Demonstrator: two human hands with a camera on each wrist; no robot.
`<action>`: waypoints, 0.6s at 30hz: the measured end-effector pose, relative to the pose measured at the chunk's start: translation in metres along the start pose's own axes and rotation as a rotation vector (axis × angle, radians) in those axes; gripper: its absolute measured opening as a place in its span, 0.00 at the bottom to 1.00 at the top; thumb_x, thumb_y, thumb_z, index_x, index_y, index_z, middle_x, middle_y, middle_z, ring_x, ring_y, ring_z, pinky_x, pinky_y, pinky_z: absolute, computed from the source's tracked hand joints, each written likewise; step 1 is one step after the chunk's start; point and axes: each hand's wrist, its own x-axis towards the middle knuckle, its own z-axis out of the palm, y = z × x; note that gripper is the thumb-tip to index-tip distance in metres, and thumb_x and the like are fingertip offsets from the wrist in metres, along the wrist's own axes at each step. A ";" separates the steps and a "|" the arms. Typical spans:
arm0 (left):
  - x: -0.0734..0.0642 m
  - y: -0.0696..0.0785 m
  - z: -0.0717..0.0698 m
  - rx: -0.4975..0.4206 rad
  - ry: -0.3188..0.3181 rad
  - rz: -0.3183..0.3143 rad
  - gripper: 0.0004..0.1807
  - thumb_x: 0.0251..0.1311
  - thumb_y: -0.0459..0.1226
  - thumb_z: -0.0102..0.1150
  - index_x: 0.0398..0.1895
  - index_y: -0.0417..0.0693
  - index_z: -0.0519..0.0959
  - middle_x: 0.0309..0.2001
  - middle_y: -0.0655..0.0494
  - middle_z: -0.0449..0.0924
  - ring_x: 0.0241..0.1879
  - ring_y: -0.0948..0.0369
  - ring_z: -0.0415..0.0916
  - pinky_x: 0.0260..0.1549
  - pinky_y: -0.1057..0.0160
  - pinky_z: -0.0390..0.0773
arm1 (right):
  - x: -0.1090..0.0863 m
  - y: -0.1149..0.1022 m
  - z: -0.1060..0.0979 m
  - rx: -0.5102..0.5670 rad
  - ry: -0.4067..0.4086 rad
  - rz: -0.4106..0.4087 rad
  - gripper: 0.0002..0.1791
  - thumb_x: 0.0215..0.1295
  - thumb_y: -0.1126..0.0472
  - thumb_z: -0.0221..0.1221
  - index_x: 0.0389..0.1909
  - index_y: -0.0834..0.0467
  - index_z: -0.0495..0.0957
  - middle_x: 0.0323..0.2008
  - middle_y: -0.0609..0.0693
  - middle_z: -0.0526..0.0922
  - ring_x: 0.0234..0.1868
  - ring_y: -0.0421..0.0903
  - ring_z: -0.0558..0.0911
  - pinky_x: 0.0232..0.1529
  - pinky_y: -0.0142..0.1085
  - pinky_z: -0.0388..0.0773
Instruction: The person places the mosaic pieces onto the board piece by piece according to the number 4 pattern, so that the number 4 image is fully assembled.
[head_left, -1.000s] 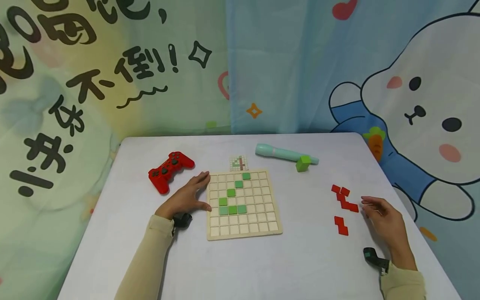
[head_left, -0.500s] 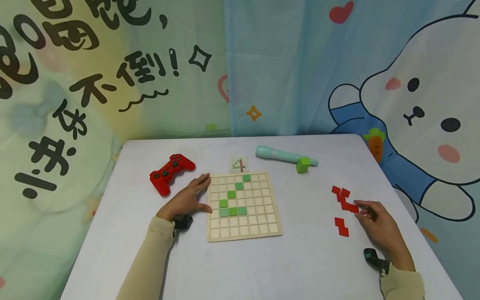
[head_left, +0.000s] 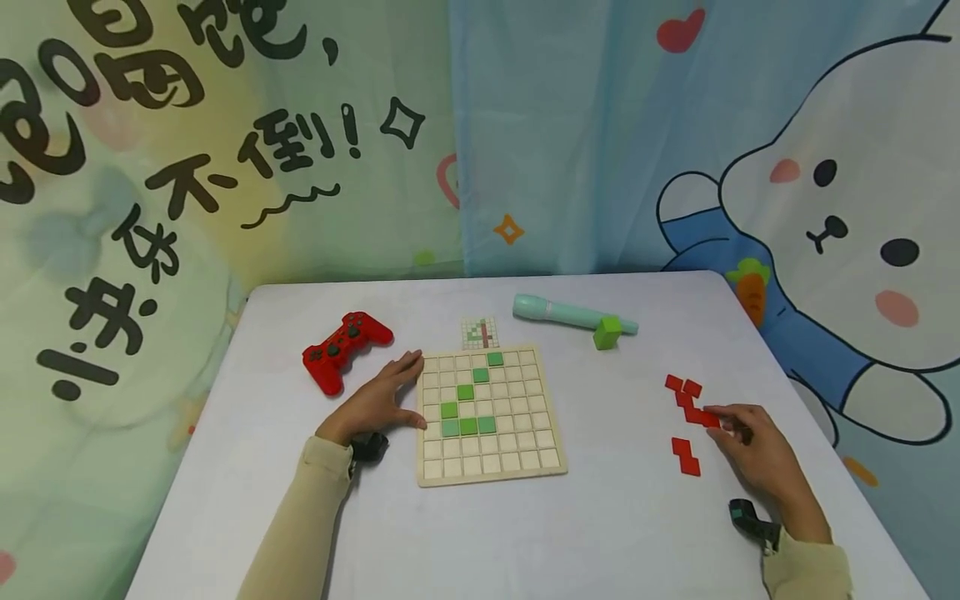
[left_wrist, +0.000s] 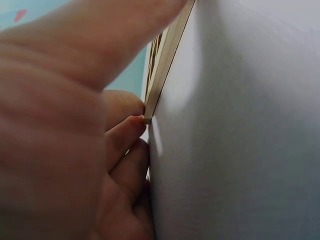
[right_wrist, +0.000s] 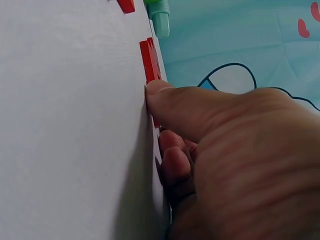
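Note:
My left hand (head_left: pixel 375 404) rests at the left edge of a pale wooden grid board (head_left: pixel 510 446), thumb and fingers spread along it. In the left wrist view the fingertips touch the board's edge (left_wrist: pixel 167 62). Several green square tiles (head_left: pixel 468 426) sit in the board's cells, some forming a diagonal and some a short row. At the right, my right hand (head_left: pixel 767 458) pinches a red square tile (head_left: pixel 709 420) at the lower end of a staggered line of red tiles (head_left: pixel 683 399). The right wrist view shows the thumb against red tiles (right_wrist: pixel 151 60), its fingertip hiding part of them.
A small pattern card (head_left: pixel 480 332) lies behind the board. Back left is a red game controller (head_left: pixel 345 350); back right, a mint-green flashlight-shaped object (head_left: pixel 562 312) with a green cube (head_left: pixel 607 332) by it. Two more red tiles (head_left: pixel 686 457) lie nearer the front.
My right hand has moved left from beside the red tiles onto the end one, thumb and index closing on it. The left hand stays at the board; the head view has tilted slightly up.

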 end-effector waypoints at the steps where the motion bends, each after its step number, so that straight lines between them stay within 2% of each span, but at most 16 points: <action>1: 0.000 0.000 0.001 0.003 -0.001 -0.001 0.66 0.49 0.51 0.84 0.87 0.49 0.53 0.89 0.55 0.43 0.89 0.45 0.40 0.83 0.40 0.57 | -0.001 0.000 0.000 -0.002 0.001 0.002 0.21 0.76 0.59 0.65 0.65 0.61 0.80 0.55 0.66 0.72 0.48 0.54 0.72 0.34 0.19 0.65; 5: 0.000 0.002 -0.001 0.017 0.002 -0.005 0.66 0.49 0.50 0.85 0.87 0.50 0.53 0.89 0.56 0.44 0.89 0.46 0.40 0.83 0.41 0.57 | -0.001 -0.001 0.000 0.004 0.007 0.018 0.21 0.76 0.58 0.64 0.64 0.62 0.80 0.55 0.65 0.73 0.48 0.55 0.73 0.35 0.18 0.64; 12: 0.001 0.001 0.000 0.016 -0.001 0.000 0.66 0.49 0.50 0.85 0.87 0.49 0.53 0.89 0.55 0.44 0.89 0.46 0.40 0.83 0.41 0.57 | 0.000 -0.006 -0.006 0.030 -0.005 0.096 0.27 0.77 0.51 0.64 0.68 0.63 0.76 0.57 0.65 0.76 0.53 0.59 0.76 0.38 0.22 0.67; 15: 0.001 0.000 0.000 0.005 0.000 0.000 0.65 0.49 0.50 0.85 0.87 0.50 0.53 0.89 0.56 0.44 0.89 0.47 0.39 0.83 0.41 0.57 | 0.000 -0.015 -0.011 0.025 0.005 0.070 0.25 0.76 0.55 0.66 0.67 0.63 0.77 0.58 0.66 0.76 0.54 0.62 0.77 0.37 0.17 0.66; 18: -0.001 -0.001 0.001 -0.004 0.002 0.001 0.65 0.50 0.49 0.85 0.87 0.49 0.53 0.89 0.55 0.45 0.89 0.45 0.40 0.83 0.40 0.56 | 0.001 -0.033 -0.018 0.030 0.026 -0.018 0.23 0.74 0.61 0.67 0.66 0.63 0.78 0.56 0.66 0.77 0.52 0.62 0.79 0.36 0.10 0.65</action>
